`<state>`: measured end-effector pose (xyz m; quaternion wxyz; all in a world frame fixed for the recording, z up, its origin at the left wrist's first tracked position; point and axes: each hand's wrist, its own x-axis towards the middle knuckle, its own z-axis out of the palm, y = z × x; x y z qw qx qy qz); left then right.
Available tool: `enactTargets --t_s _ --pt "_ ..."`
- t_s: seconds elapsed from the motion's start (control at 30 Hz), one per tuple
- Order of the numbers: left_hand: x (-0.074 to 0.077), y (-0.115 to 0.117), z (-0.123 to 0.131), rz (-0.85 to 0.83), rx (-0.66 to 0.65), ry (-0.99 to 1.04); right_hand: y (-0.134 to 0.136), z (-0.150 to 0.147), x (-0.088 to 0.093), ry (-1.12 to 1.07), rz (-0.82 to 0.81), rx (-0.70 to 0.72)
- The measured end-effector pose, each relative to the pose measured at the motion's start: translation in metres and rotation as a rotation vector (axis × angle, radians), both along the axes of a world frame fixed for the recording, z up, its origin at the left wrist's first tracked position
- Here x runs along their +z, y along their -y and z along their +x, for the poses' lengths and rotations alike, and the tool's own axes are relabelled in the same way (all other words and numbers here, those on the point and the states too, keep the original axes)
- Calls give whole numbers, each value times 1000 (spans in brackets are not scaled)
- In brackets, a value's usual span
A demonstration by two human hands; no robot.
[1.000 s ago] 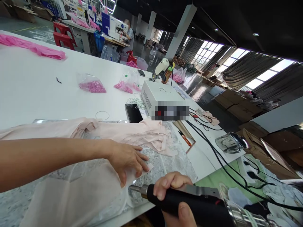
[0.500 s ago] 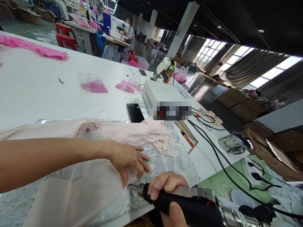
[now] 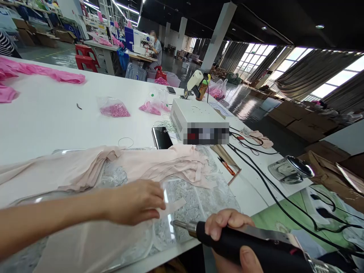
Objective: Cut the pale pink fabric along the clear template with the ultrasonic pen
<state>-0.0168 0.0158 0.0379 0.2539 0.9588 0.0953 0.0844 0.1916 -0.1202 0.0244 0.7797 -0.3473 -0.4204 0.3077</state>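
My right hand (image 3: 230,235) is wrapped round a black handheld tool with a metal tip (image 3: 256,246), at the lower right. The tip points left, just beyond the end of a pale pink fabric piece (image 3: 91,242). Over that piece is my left hand (image 3: 139,203), its fingers bent and blurred by motion; whether they pinch the fabric I cannot tell. A narrow strip of the fabric (image 3: 174,206) shows past the fingertips. Beneath lies a clear, grey-speckled sheet (image 3: 196,204). More pale pink pieces (image 3: 165,161) are layered behind my left hand.
A white box with a blurred front panel (image 3: 199,113) stands behind, with black cables (image 3: 256,170) running right. Near it are a phone (image 3: 162,138), two bags of pink bits (image 3: 115,108), an orange pen (image 3: 226,166) and a glass jar (image 3: 290,169). Far back, a person sits at a sewing machine.
My left hand has shifted left, its spread fingers drawn in. The tool in my right hand has moved right, its tip away from the fabric edge. The view has turned slightly.
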Motion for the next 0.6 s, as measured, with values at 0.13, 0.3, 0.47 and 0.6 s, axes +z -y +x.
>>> enactTargets --t_s 0.13,0.3,0.47,0.6 --pt "-29 60 -14 240 278 58 -2 12 3 -52 -3 -17" --pt "-51 93 -43 472 253 15 -8 17 2 -93 33 48" --pt "-51 103 -63 368 339 -43 -23 6 -2 -130 62 147" --pt "-61 106 -62 478 519 -50 -37 -2 -8 -122 72 178"
